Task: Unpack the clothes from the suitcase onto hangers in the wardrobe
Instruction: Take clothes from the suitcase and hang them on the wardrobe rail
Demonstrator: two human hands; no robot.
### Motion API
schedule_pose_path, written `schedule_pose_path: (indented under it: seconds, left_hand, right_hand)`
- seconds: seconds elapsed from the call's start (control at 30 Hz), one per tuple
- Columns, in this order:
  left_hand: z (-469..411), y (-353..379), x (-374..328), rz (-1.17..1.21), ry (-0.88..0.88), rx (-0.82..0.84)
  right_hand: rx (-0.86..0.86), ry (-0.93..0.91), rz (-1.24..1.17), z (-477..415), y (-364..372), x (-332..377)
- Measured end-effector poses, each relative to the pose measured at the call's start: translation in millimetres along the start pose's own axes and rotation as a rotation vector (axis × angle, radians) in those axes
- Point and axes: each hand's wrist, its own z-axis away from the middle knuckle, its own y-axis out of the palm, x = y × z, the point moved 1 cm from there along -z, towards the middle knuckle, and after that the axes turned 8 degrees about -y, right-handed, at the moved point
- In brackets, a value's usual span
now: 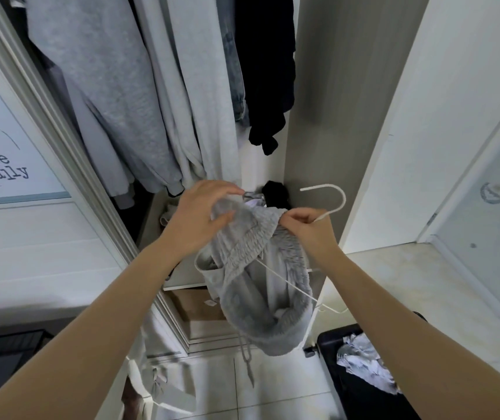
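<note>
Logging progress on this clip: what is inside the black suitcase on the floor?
Crumpled pale clothes lie in the open black suitcase. The right forearm covers part of it, and anything under the pile is hidden.

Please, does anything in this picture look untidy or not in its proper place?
Yes. The grey trousers sit bunched and lopsided on the white hanger, which is tilted between the left hand and the right hand; their drawstring dangles. The clothes in the suitcase lie crumpled.

Soft even daylight, wide-angle edge distortion.
</note>
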Motion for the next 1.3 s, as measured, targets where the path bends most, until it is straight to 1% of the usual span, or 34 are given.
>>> schedule_pose_path:
  seconds: [0.03,0.1,0.2,0.3,0.33,0.4,0.43,0.47,0.5,0.53,0.6,0.63,0.67,0.7,0.8,0.87,1.03,1.1,1.2,1.3]
  left_hand:
    - [-0.6,7.9,0.8,-0.072,0.063,0.011]
    - [0.6,21.1,-2.6,-0.112,0.069,0.077]
    - [1.1,31.1,-3.8,0.009,0.022,0.064]
    - [2.0,39.3,0.1,0.063,-0.041,-0.003]
    - [3.5,41.5,3.1,0.074,-0.092,-0.039]
    - [6.6,43.2,7.1,0.126,-0.198,-0.107]
    - [8.0,42.4,8.8,0.155,-0.243,-0.137]
    - [8.7,40.5,10.3,0.174,-0.280,-0.163]
    - [9.2,38.3,11.0,0.181,-0.305,-0.185]
    - [9.5,36.5,12.1,0.190,-0.325,-0.198]
    - [10.4,33.4,12.4,0.232,-0.344,-0.211]
    - [10.9,32.5,11.8,0.258,-0.348,-0.210]
    - [11.8,31.5,10.9,0.284,-0.352,-0.208]
    - [12.5,30.4,10.2,0.304,-0.359,-0.209]
    - [16.3,24.4,7.9,0.329,-0.358,-0.228]
    - [19.6,20.0,10.0,0.348,-0.362,-0.233]
    - [32.2,4.6,11.5,0.438,-0.376,-0.233]
    - [39.9,-0.6,12.9,0.460,-0.366,-0.221]
    - [52.2,-6.6,24.6,0.412,-0.395,-0.232]
    - [66.5,-9.4,37.8,0.334,-0.421,-0.256]
  right_hand:
    - [0.024,-0.017,0.006,0.6,-0.2,0.1]
    - [0.059,-0.024,-0.006,2.3,-1.4,0.1]
    - [0.075,-0.011,0.016,4.7,-5.8,1.4]
    - [0.058,-0.027,0.161,4.9,-16.1,-2.2]
    - [0.023,-0.039,0.229,5.4,-20.7,-6.3]
    - [-0.150,-0.089,0.373,14.0,-33.1,-11.6]
    - [-0.224,-0.132,0.415,21.7,-38.7,-14.3]
    - [-0.247,-0.172,0.422,31.0,-42.8,-19.0]
    - [-0.203,-0.173,0.420,41.0,-43.9,-26.5]
    - [-0.095,-0.140,0.438,49.9,-41.8,-34.2]
    - [0.213,0.046,0.554,64.6,-30.6,-55.8]
    - [0.333,0.145,0.606,69.2,-24.7,-70.2]
    - [0.384,0.218,0.613,72.3,-18.0,-81.6]
    - [0.394,0.269,0.586,72.5,-12.0,-90.8]
    - [0.378,0.379,0.502,65.9,4.1,-109.2]
    - [0.366,0.407,0.480,58.3,11.3,-118.0]
    - [0.351,0.456,0.469,46.5,16.6,-138.9]
    - [0.356,0.421,0.500,43.6,19.2,-144.8]
    - [0.255,0.465,0.404,41.3,17.4,-151.2]
    - [0.131,0.406,0.330,38.5,-0.1,-146.0]
